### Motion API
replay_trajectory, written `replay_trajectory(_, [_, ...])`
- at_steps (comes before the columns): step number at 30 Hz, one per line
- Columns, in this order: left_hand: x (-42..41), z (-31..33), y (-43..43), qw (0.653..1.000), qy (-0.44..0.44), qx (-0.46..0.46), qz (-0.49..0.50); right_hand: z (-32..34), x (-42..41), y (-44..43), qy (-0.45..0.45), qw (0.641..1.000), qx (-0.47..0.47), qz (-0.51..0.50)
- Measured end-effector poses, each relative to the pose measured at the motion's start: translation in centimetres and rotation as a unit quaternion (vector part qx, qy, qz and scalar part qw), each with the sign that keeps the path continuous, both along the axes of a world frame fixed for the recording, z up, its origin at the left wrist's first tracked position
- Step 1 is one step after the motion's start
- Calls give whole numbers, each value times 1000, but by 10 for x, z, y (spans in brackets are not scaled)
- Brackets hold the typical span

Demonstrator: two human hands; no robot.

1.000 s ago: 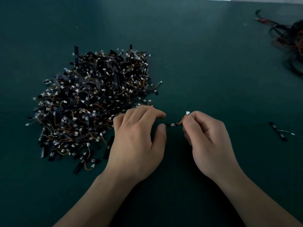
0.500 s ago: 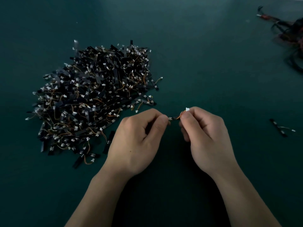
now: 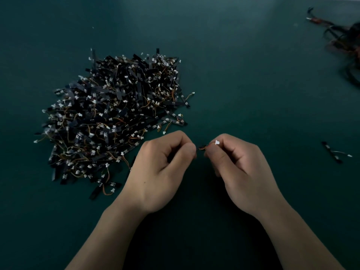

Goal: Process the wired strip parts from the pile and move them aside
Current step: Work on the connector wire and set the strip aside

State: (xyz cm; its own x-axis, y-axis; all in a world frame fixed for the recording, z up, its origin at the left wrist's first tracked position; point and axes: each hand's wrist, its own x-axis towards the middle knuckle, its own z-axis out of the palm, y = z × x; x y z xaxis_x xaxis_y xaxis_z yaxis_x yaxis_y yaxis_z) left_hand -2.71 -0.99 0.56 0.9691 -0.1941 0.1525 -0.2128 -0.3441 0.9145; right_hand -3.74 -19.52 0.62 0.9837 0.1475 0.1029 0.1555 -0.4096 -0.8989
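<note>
Left hand [image 3: 161, 168] and right hand [image 3: 237, 168] pinch opposite ends of one small wired strip part [image 3: 202, 147] above a green bench [image 3: 253, 75], beside the pile [image 3: 115, 117].

- Dark green tabletop [image 3: 243, 65].
- Pile of wired strip parts [image 3: 115, 117] at left.
- Single strip part [image 3: 332, 152] at right.
- Dark cable tangle [image 3: 344, 41], far right corner.

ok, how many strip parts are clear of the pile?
2: held part pinched between left hand and right hand; set-aside part alone at right. Wire tangle may hide more.
</note>
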Motion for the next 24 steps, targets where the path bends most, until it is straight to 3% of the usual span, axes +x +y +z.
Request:
replay_trajectory(7, [1, 1, -1, 999, -7, 52, 4, -3, 1, 0, -7, 1000, 6, -24])
replay_trajectory(19, [0, 1, -3, 998, -4, 56, 11, -3, -1, 0, -7, 1000, 5, -6])
replay_trajectory(24, [0, 1, -3, 999, 4, 50, -3, -1, 0, -2, -11, 998, 67, 14])
